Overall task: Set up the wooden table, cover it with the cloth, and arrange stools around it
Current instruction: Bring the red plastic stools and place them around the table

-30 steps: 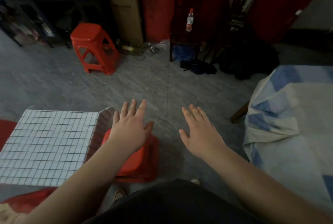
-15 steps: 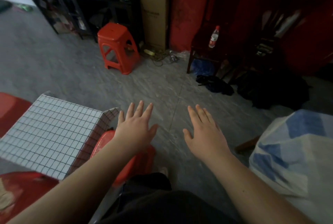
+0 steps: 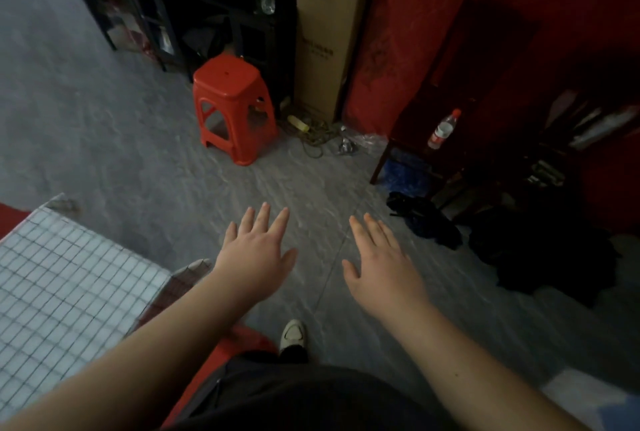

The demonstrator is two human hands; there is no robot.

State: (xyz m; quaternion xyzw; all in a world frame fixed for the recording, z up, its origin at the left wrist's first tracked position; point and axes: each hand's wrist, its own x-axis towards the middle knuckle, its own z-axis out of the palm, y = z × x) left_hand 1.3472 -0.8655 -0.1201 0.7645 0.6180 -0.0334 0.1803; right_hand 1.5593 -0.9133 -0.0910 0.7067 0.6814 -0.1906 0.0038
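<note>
At seven o'clock in my view stands the table (image 3: 69, 292), already dressed in its white grid-checked cloth (image 3: 79, 278), the hem hanging down past the near corner. My left hand (image 3: 256, 257) and right hand (image 3: 384, 274) are both held out palm-down over the bare grey floor (image 3: 104, 139), fingers spread, each grip vacant and touching nothing; I judge they are raised in readiness for a carry rather than doing any work. One red stool (image 3: 232, 108) stands upright at twelve o'clock, well apart from the table, beside a tall cardboard box (image 3: 325, 39) and a dark shelf (image 3: 180, 8), so it is not yet in service. A second stool (image 3: 221, 351) shows only as a red edge at six o'clock, just beside the table's corner and near my shoe (image 3: 293, 333), apparently already placed. Red patches at nine o'clock may be further stools; I cannot tell. Finding: covering done, arrangement incomplete; the far stool is the likely next item.
</note>
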